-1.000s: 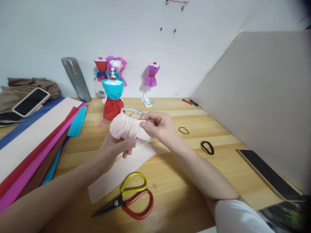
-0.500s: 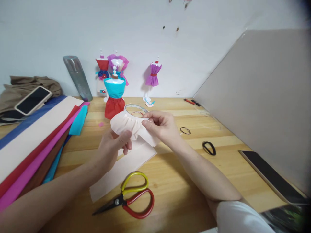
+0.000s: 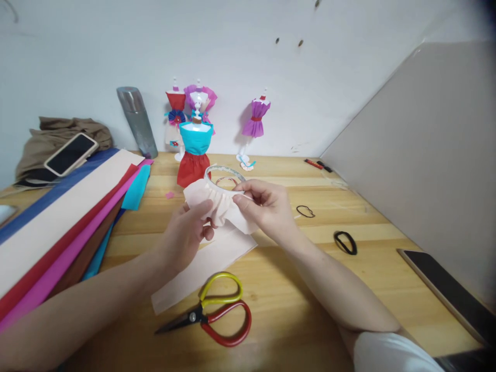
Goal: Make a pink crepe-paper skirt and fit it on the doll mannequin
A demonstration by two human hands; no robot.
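Note:
A pale pink strip of crepe paper (image 3: 222, 207), gathered into pleats along its upper edge, is held up between both hands. My left hand (image 3: 192, 227) pinches its lower left part, thumb in front. My right hand (image 3: 263, 204) grips the upper edge farther right between thumb and fingers. Just behind the pleats is a roll of tape (image 3: 219, 171), partly hidden by the paper and my right fingers. Another pale pink strip (image 3: 201, 266) lies flat on the table beneath my hands. Nearer to me rest scissors (image 3: 211, 312) with one yellow and one red handle.
Coloured paper sheets (image 3: 77, 206) fan out on the left, near a phone (image 3: 72, 154) on brown cloth (image 3: 77, 126). Against the wall stand a bottle (image 3: 137, 121) and several small dress forms (image 3: 196, 139). Black bands (image 3: 344, 243) and a dark tablet-like device (image 3: 442, 289) lie right.
The view has shifted slightly left, so everything appears farther right. My left thumb has moved up onto the pleats and presses them closer. My right hand keeps its hold.

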